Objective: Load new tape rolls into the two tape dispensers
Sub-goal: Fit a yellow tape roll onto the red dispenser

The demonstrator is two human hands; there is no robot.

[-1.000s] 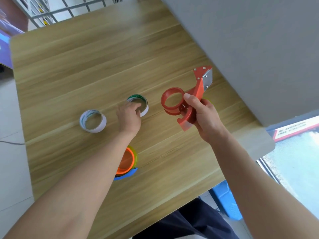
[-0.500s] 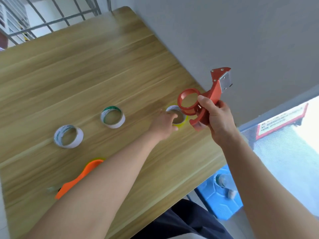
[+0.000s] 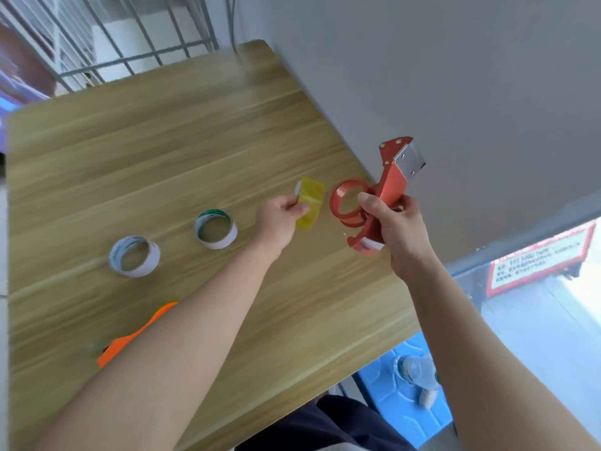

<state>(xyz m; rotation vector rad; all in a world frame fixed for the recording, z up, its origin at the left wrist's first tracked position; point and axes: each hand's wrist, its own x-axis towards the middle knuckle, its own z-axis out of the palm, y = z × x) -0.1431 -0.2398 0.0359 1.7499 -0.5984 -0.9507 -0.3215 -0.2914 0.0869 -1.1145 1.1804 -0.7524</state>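
Note:
My right hand grips a red tape dispenser by its handle, held above the table's right side with its empty ring to the left and its metal blade up. My left hand pinches a yellow tape roll, lifted on edge just left of the dispenser's ring. A white roll with a green inner core and a second white roll lie flat on the wooden table. An orange dispenser lies near the front, mostly hidden by my left forearm.
A grey wall runs along the table's right edge. A metal wire rack stands behind the far edge. Below the front right corner sits a blue plastic stool with a clear bottle on it.
My left hand went from the green-cored roll to the yellow roll and has lifted it off the table, tilting it on edge beside the red dispenser. The camera view swung.

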